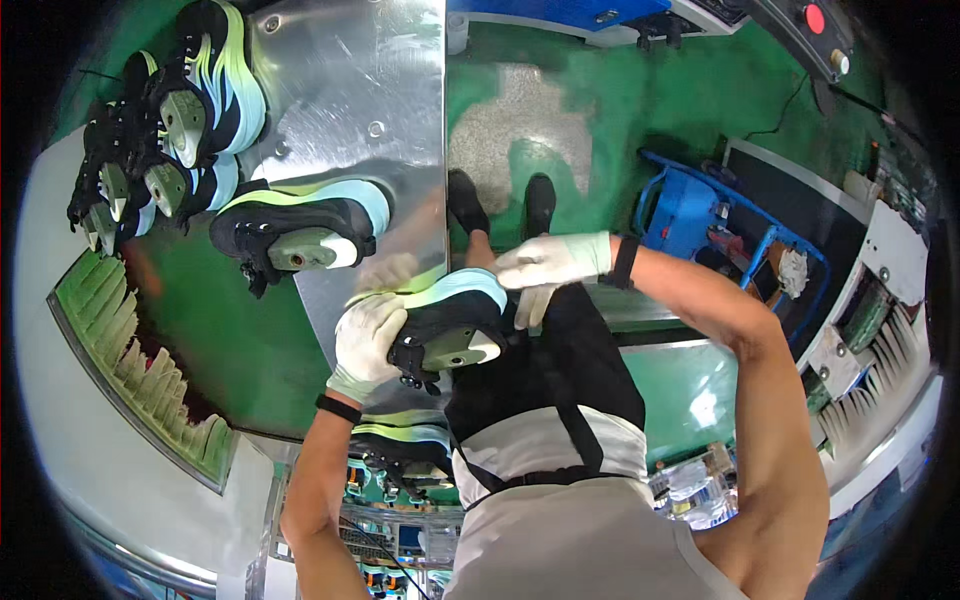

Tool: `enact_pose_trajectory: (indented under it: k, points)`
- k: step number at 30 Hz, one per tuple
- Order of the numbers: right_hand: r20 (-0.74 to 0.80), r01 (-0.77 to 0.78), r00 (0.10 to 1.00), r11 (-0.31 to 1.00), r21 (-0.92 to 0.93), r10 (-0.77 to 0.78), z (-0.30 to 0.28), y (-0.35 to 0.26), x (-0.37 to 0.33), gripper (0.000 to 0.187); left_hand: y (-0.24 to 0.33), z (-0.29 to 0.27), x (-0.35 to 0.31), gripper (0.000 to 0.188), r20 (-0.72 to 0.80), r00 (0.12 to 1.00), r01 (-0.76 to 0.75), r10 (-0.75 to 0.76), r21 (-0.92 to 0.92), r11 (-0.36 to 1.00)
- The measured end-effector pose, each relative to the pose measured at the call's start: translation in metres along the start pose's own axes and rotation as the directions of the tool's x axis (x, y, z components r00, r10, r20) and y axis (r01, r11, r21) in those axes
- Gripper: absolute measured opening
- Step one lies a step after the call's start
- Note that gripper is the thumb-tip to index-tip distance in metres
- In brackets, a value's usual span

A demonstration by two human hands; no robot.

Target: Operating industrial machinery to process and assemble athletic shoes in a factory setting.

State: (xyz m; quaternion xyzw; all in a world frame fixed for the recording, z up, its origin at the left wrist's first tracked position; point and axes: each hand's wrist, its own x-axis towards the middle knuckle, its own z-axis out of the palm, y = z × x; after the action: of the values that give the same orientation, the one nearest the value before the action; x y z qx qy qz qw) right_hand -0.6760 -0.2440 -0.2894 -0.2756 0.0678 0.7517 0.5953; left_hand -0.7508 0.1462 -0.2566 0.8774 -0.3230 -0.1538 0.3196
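A black running shoe (425,322) with a yellow-to-pale-blue sole lies on its side at the edge of the metal table, in front of my body. A green and white shoe last (458,350) fills its opening. My left hand (366,340), in a white glove, is closed around the toe end. By the blue heel, my gloved right hand (545,268) has its fingers stretched out and apart, close to the sole; whether they touch it I cannot tell. A second shoe of the same kind (300,225) lies on its side farther up the table.
The metal table (340,90) ends in a straight edge left of my legs. Several lasted shoes (185,125) crowd its far left, and more shoes (405,445) sit below my left wrist. A blue cart (690,215) stands on the right. Machines with brush-like strips (150,370) flank both sides.
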Motion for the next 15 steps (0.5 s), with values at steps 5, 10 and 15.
enact_pose_trajectory:
  k: [5, 10, 15]
  points:
    - [-0.192, 0.108, 0.973, 0.988, -0.108, -0.127, 0.031, -0.004, 0.01, 0.056, -0.002, -0.002, -0.001, 0.064, 0.008, 1.0, -0.012, 0.012, 0.0, 1.0]
    - [-0.389, 0.451, 0.86, 0.849, 0.276, -0.33, 0.037, 0.034, 0.054, 0.055, 0.015, 0.015, -0.008, 0.054, -0.214, 0.953, 0.223, -0.216, 0.007, 0.975]
    - [-0.714, 0.84, 0.481, 0.034, 0.542, -0.509, 0.093, 0.087, 0.134, 0.06, 0.021, 0.021, 0.0, 0.064, -0.314, 0.926, 0.22, -0.209, 0.001, 0.975]
